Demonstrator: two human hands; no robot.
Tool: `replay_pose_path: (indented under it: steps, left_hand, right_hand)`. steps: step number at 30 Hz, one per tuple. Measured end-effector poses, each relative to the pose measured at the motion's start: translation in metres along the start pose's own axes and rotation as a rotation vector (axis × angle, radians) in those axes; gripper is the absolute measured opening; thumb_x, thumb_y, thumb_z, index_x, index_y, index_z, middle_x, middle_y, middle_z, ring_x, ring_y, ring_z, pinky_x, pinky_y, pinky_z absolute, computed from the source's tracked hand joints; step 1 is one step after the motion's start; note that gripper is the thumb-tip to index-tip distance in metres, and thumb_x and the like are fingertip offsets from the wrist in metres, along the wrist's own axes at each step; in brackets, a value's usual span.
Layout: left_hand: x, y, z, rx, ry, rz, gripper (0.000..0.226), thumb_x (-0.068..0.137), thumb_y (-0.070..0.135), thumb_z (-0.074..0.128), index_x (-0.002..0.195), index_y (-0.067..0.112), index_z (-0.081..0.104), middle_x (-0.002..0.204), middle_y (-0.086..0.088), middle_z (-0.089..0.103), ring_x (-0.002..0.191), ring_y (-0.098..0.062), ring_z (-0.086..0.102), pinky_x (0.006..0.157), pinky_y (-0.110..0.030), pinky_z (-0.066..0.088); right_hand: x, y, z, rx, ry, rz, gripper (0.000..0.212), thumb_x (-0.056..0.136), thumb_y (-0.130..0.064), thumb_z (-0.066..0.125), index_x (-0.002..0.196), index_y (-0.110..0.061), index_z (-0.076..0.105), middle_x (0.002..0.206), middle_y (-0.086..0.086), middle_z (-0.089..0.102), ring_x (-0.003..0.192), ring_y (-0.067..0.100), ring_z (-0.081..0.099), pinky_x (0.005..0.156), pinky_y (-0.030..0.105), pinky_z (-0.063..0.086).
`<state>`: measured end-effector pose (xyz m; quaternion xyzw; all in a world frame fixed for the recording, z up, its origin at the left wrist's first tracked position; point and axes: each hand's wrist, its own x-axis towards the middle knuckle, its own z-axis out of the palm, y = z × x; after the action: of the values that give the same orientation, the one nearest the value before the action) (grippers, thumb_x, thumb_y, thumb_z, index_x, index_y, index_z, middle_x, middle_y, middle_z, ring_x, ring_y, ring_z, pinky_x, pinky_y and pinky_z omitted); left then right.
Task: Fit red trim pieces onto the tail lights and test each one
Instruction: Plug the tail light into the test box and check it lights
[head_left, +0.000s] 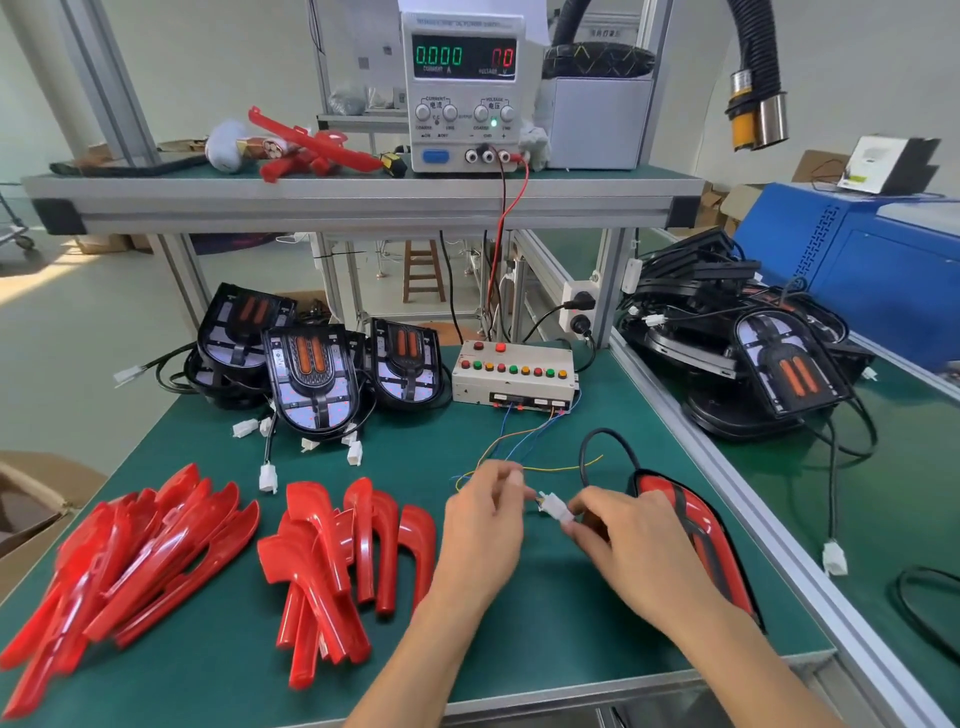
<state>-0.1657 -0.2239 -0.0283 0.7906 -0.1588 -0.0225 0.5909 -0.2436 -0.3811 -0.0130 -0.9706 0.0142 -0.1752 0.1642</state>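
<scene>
Head view: both hands' grips pinch a blocky white plastic connector (555, 506) between them.

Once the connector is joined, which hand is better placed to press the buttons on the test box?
Probably the left hand. It sits nearer the test box, with bare mat between them. The right hand holds the white connector beside the trimmed tail light and would have to cross over the wires.
</scene>
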Motion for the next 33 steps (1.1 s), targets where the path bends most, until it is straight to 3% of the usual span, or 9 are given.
replay_pose_path:
  steps: [3,6,10,15,17,20,24,29,33]
  left_hand:
    - [0.021,-0.006,-0.002,0.460,0.157,0.293,0.030,0.093,0.008,0.062,0.119,0.021,0.068,0.109,0.010,0.069,0.114,-0.016,0.050,0.094,-0.033,0.038]
    - [0.034,-0.010,0.011,0.808,-0.084,0.393,0.038,0.090,0.018,0.063,0.126,0.029,0.064,0.118,0.013,0.067,0.123,-0.016,0.045,0.095,-0.037,0.025]
    - [0.041,-0.020,0.026,1.012,-0.239,0.380,0.019,0.095,0.030,0.055,0.112,0.029,0.064,0.112,0.009,0.068,0.115,-0.020,0.051,0.094,-0.042,0.021]
    - [0.048,-0.019,0.017,0.797,-0.139,0.310,0.018,0.099,0.039,0.055,0.107,0.032,0.070,0.103,0.012,0.071,0.105,-0.012,0.057,0.083,-0.036,0.018]
    - [0.052,-0.010,0.004,0.531,-0.066,0.220,0.015,0.098,0.038,0.061,0.108,0.037,0.072,0.098,0.018,0.069,0.103,-0.005,0.056,0.090,-0.034,0.024]
    - [0.055,0.004,-0.013,0.245,-0.065,0.152,0.020,0.096,0.028,0.066,0.112,0.037,0.074,0.092,0.025,0.063,0.105,-0.003,0.057,0.107,-0.040,0.037]
    - [0.051,0.012,-0.020,0.267,-0.141,0.160,0.025,0.100,0.024,0.059,0.119,0.032,0.073,0.109,0.015,0.068,0.116,-0.011,0.055,0.115,-0.049,0.031]
    - [0.047,0.008,-0.016,0.334,-0.193,0.157,0.027,0.104,0.025,0.054,0.124,0.032,0.070,0.100,0.016,0.060,0.119,-0.009,0.049,0.121,-0.053,0.011]
    - [0.045,0.006,-0.017,0.328,-0.188,0.153,0.027,0.103,0.025,0.054,0.124,0.032,0.070,0.094,0.020,0.056,0.118,-0.009,0.048,0.123,-0.053,0.008]
  right_hand:
    - [0.005,0.000,-0.002,0.094,-0.006,0.081,0.012,0.099,-0.041,0.062,0.105,-0.032,0.067,0.076,-0.016,0.066,0.073,0.013,0.060,0.084,0.037,0.043]
    - [0.008,0.000,0.002,0.067,0.034,0.145,0.010,0.099,-0.037,0.064,0.100,-0.027,0.066,0.075,-0.013,0.066,0.074,0.019,0.063,0.079,0.039,0.045]
    - [0.015,-0.003,0.003,0.027,0.050,0.256,0.011,0.100,-0.035,0.060,0.099,-0.024,0.062,0.085,-0.008,0.074,0.080,0.027,0.067,0.083,0.041,0.047]
    - [0.020,-0.002,0.005,-0.062,0.023,0.236,0.015,0.105,-0.034,0.051,0.091,-0.029,0.053,0.071,-0.009,0.066,0.063,0.014,0.055,0.073,0.036,0.031]
    - [0.022,-0.001,0.008,-0.094,0.009,0.221,0.023,0.108,-0.034,0.042,0.085,-0.031,0.044,0.063,-0.012,0.049,0.054,0.010,0.040,0.073,0.036,0.027]
    - [0.022,0.000,0.012,-0.058,-0.029,0.178,0.024,0.109,-0.034,0.038,0.086,-0.033,0.044,0.071,-0.015,0.048,0.063,0.008,0.043,0.083,0.037,0.032]
    - [0.022,-0.004,0.014,-0.026,0.085,0.170,0.009,0.103,-0.037,0.055,0.095,-0.033,0.058,0.071,-0.014,0.060,0.059,0.004,0.042,0.083,0.033,0.027]
    - [0.022,-0.009,0.014,-0.110,0.154,0.181,0.009,0.094,-0.027,0.070,0.089,-0.025,0.062,0.066,-0.005,0.069,0.061,0.023,0.058,0.080,0.034,0.032]
    - [0.024,-0.013,0.015,-0.166,0.191,0.158,0.019,0.086,-0.018,0.078,0.078,-0.020,0.061,0.059,-0.004,0.062,0.051,0.025,0.049,0.070,0.036,0.034]
